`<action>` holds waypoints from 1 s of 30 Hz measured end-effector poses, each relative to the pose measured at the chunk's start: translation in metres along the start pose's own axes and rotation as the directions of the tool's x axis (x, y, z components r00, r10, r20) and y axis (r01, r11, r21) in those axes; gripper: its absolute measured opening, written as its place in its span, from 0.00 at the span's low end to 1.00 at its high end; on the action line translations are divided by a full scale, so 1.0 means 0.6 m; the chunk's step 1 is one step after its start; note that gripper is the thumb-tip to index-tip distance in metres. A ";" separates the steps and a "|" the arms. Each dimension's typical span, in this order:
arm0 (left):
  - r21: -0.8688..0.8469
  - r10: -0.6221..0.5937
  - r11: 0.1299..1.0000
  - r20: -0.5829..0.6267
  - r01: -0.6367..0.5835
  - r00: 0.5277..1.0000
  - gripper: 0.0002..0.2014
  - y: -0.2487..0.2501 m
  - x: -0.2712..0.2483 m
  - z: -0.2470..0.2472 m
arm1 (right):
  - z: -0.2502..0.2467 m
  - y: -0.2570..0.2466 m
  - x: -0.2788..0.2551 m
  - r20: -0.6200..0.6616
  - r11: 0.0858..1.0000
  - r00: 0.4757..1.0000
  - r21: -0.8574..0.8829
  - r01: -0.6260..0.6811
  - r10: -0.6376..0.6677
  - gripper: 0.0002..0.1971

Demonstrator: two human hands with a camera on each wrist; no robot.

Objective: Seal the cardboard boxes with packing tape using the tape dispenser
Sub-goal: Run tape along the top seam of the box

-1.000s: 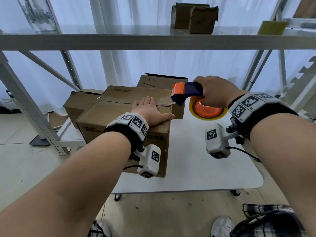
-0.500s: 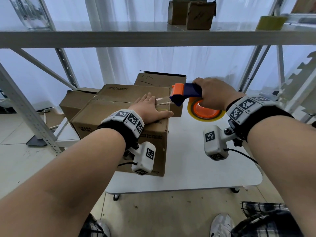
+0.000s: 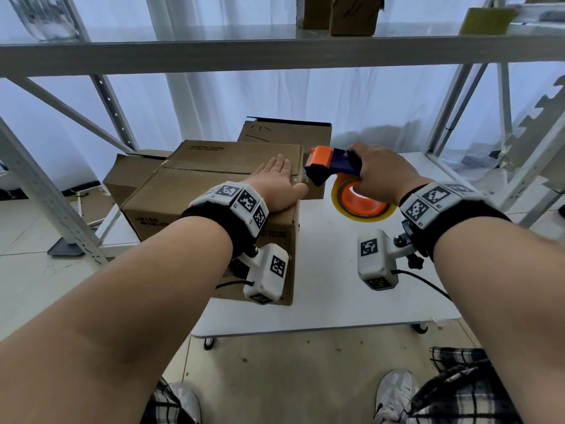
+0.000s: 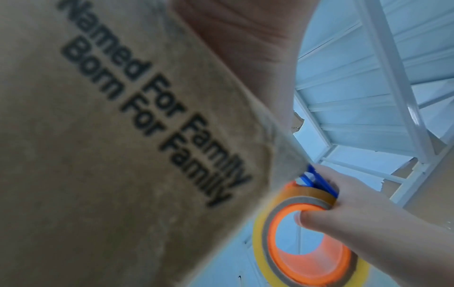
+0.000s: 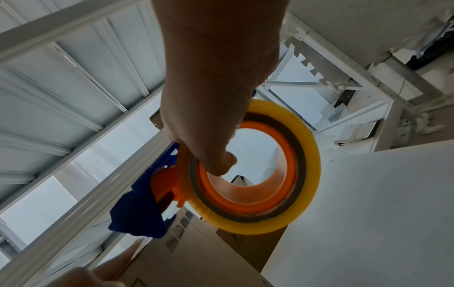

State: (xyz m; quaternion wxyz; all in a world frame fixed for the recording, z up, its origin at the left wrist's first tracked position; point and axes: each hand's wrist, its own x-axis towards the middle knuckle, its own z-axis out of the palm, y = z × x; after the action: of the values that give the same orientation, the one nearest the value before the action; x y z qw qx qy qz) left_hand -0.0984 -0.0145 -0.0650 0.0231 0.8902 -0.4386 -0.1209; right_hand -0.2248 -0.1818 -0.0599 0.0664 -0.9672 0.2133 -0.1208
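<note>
A brown cardboard box (image 3: 189, 206) printed "Named For Family" (image 4: 152, 108) stands on the white table (image 3: 330, 295). My left hand (image 3: 276, 182) lies flat on its top near the right end of the seam, fingers straight. My right hand (image 3: 382, 175) grips the blue and orange tape dispenser (image 3: 333, 166) with its yellow tape roll (image 3: 360, 203), thumb through the orange core (image 5: 248, 174). The dispenser's nose hangs just off the box's right edge, and a short clear tape strip runs from it to the box by my left fingers.
Two more cardboard boxes stand behind: one at the back (image 3: 284, 131) and one at the left (image 3: 131, 172). A metal shelf beam (image 3: 275, 53) crosses overhead with small boxes (image 3: 342, 13) on it. Rack uprights (image 3: 46, 191) flank the table. Bare tabletop lies to the right.
The dispenser has come slightly nearer the box's right edge, and my left hand has slid along the seam toward that end. The view has tipped down a little.
</note>
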 end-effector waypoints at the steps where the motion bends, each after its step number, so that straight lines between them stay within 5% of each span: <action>1: 0.002 0.033 0.999 0.004 -0.033 0.999 0.33 0.005 -0.001 0.000 | -0.001 -0.001 0.001 -0.004 1.000 1.000 -0.005 -0.003 0.003 0.24; 5: 0.000 0.111 0.994 0.028 -0.111 0.993 0.33 -0.017 -0.011 -0.012 | -0.004 -0.002 0.000 -0.024 1.000 1.000 -0.016 -0.014 0.014 0.23; 10: 0.032 -0.118 0.992 -0.005 0.118 0.993 0.43 -0.123 -0.038 -0.026 | 0.002 -0.006 0.000 -0.031 0.999 0.999 -0.033 -0.024 0.023 0.22; 13: 0.026 -0.191 0.981 -0.013 0.192 0.981 0.46 -0.111 -0.040 -0.026 | 0.002 -0.012 0.002 -0.028 0.999 0.999 -0.018 -0.041 0.040 0.23; 19: 0.052 0.019 0.998 0.013 -0.019 1.000 0.50 -0.005 -0.022 -0.007 | -0.006 -0.013 0.003 -0.041 1.000 0.999 -0.014 -0.027 0.027 0.24; 30: 0.008 0.032 0.999 0.010 -0.032 0.999 0.39 -0.033 -0.006 -0.011 | 0.013 -0.006 -0.024 -0.025 0.999 1.000 0.033 -0.005 0.006 0.24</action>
State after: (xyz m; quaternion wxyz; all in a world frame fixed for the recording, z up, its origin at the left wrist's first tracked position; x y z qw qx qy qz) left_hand -0.0837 0.0000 -0.0606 0.0191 0.8825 -0.4535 -0.1229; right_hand -0.2342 -0.1719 -0.0695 0.0797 -0.9638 0.2147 -0.1363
